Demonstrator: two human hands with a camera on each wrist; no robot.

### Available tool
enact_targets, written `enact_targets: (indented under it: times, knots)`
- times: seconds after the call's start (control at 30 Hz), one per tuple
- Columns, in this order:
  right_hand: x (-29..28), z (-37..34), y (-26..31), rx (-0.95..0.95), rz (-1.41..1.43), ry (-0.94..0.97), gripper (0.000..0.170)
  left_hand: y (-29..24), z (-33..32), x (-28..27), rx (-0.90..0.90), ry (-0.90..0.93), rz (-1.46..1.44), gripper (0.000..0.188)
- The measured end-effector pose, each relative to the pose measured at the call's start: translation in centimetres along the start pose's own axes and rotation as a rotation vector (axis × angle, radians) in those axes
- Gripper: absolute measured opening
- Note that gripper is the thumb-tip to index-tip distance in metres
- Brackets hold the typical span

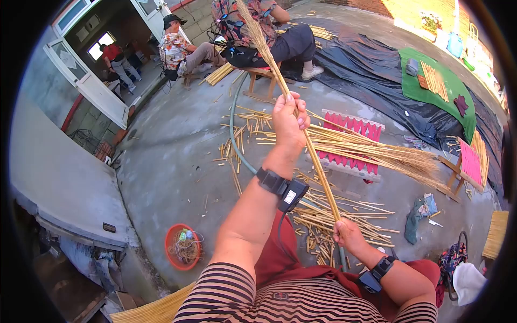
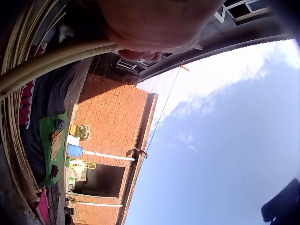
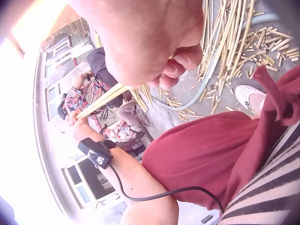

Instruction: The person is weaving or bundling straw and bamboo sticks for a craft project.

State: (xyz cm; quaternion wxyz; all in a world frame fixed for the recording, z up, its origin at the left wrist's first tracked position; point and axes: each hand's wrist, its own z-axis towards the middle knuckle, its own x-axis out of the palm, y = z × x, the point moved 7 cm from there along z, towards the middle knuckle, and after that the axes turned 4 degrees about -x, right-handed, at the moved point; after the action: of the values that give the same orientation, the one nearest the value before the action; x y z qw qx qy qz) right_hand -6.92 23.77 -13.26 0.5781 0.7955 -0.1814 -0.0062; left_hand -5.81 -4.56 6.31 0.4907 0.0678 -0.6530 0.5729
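My left hand (image 1: 291, 117) grips a few long straw stalks (image 1: 320, 167) partway up, arm stretched out in front. Their feathery tops (image 1: 254, 27) reach past it, up toward the seated people. Lower down and closer to my body, my right hand (image 1: 349, 236) holds the cut ends of the same stalks. In the right wrist view the stalks (image 3: 101, 101) run from the right hand across to the left one. A loose bundle of long straw (image 1: 371, 151) lies beyond them, partly over a frame with pink cloth (image 1: 350, 137).
Short cut straw pieces (image 1: 323, 237) litter the floor around a hose (image 1: 235, 129). An orange basket (image 1: 183, 246) stands at the left. Ahead, people sit on low stools near a black sheet (image 1: 361, 70); a small pink-topped stool (image 1: 469, 161) is at the right.
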Motion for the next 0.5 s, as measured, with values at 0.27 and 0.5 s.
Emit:
enact_targets:
  times: [0.27, 0.5]
  knots:
    - [-1.2, -0.6, 3.1, 0.049, -0.132, 0.023, 0.03, 1.3, 1.9, -6.9, -0.171, -0.203, 0.036, 0.019]
    - [-5.0, -2.1, 8.3, -0.304, -0.76, -0.1, 0.037, -0.7, 6.8, -15.4, -0.3, -0.165, -0.132, 0.025]
